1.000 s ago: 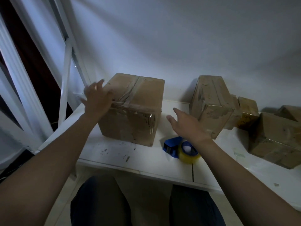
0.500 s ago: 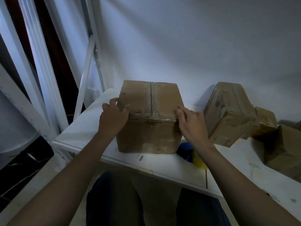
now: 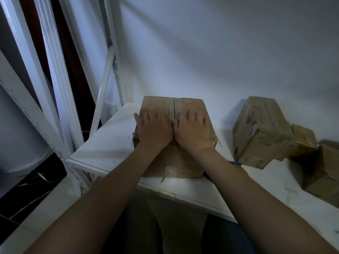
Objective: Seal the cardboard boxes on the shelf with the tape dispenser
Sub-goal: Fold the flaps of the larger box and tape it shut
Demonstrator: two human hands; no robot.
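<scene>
A brown cardboard box (image 3: 183, 105) stands on the white shelf (image 3: 108, 143), its two top flaps meeting in a centre seam. My left hand (image 3: 154, 131) lies flat on the left flap and my right hand (image 3: 192, 132) lies flat on the right flap, thumbs side by side at the seam, fingers straight. The tape dispenser (image 3: 240, 166), blue with a yellow roll, lies on the shelf just right of the box, mostly hidden behind my right forearm.
A second box (image 3: 262, 132) sits tilted to the right, with several more boxes (image 3: 322, 171) beyond it at the right edge. A white wall backs the shelf. White shelf posts (image 3: 110, 74) rise at the left. My legs are below the shelf's front edge.
Both hands have moved from the box's front top corners up onto its top flaps and now lie flat there. The view has shifted left and closer.
</scene>
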